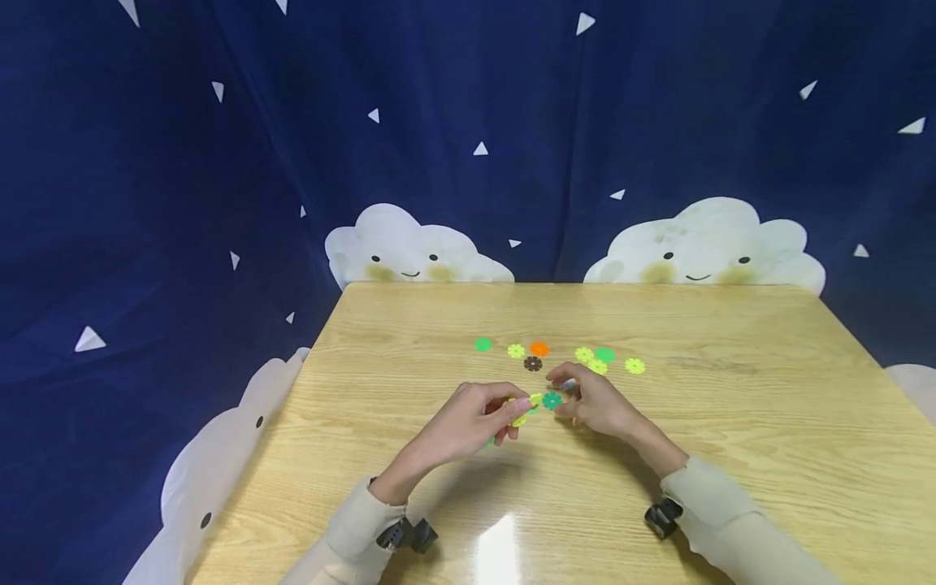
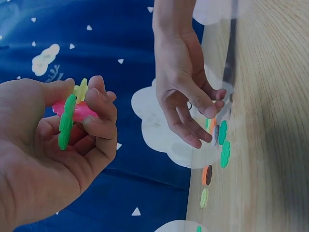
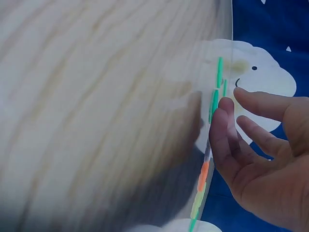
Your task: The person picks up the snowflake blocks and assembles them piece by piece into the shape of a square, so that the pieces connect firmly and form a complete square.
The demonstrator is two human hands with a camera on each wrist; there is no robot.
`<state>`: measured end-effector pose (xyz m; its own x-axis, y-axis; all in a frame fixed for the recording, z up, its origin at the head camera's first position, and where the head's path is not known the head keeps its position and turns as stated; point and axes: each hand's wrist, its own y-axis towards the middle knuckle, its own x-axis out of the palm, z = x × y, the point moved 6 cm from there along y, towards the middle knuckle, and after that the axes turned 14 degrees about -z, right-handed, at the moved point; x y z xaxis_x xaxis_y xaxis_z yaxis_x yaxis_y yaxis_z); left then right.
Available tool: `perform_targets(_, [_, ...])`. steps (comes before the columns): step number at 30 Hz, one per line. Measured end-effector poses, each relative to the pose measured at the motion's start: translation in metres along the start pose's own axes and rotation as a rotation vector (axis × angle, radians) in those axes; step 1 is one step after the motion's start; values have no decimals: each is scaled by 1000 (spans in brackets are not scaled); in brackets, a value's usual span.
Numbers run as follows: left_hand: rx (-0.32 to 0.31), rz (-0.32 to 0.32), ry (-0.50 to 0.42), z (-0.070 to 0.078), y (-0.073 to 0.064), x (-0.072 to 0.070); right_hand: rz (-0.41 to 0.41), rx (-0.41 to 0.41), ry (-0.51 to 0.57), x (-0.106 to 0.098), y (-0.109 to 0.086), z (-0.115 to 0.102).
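My left hand (image 1: 471, 420) pinches a small cluster of joined notched plastic discs between thumb and fingers. In the left wrist view the cluster shows a green disc (image 2: 66, 121), a pink disc (image 2: 81, 109) and a yellow disc (image 2: 81, 89); the fingers hide part of it. To the right, my right hand (image 1: 598, 404) hovers low over the table with its fingers loosely bent and apart. Nothing is between those fingers in the right wrist view. A teal disc (image 1: 552, 400) lies on the table by its fingertips.
Behind the hands, loose discs lie flat on the wooden table (image 1: 731, 455): an orange disc (image 1: 539, 348), a brown disc (image 1: 533, 364), a green disc (image 1: 483, 344) and several yellow ones. A dark blue curtain (image 1: 439, 97) with clouds hangs past the table's far edge.
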<state>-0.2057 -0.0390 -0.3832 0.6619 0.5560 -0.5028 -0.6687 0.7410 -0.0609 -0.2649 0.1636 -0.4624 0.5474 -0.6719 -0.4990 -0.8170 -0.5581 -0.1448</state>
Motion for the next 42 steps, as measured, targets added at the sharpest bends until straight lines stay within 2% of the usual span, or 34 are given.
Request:
perform_targets(7, [-2,-1,-1,1,1,-1,9,-3,-19,2,4,2])
perform_targets(11, [4,-2,3,1,2,-2,22,-10,-72,3,7,2])
perform_targets(18, [12,-7,-16,4,3,-2,73,13,-229,5,11,0])
perform_targets(22, [0,-9,-44,4,4,-2,68,31,-259,8,11,-2])
perform_targets(28, [2,-22,-102,6,4,0,35,58,-263,9,7,-3])
perform_targets(35, [6,-28,-108,6,5,1,12,90,-225,7,0,0])
perform_targets(42, [17,-35,-112,6,6,4,1,61,-171,7,-7,0])
